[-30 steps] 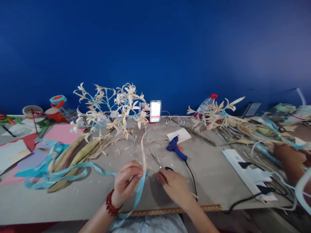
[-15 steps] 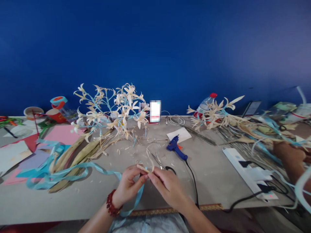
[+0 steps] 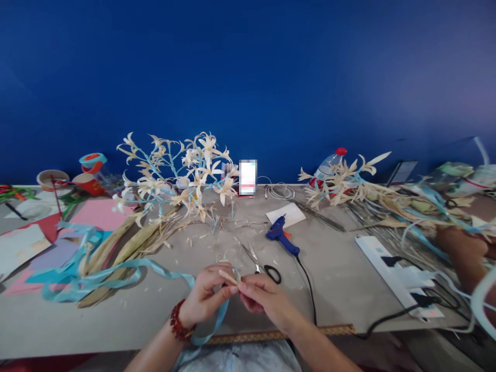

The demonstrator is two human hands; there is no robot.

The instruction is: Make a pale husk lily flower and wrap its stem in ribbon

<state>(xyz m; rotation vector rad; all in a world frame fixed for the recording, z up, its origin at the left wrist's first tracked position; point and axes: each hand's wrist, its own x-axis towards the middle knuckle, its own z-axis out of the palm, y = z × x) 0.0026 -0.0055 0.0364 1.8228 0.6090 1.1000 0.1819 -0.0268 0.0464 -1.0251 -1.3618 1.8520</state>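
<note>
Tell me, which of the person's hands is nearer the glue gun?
Right. The right hand is on the person's side of the glue gun, slightly left; the left hand is farther left.

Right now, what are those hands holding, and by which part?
The left hand and right hand pinch a pale strip just behind its protruding tip; whether they also grip the blue ribbon can't be told.
</note>
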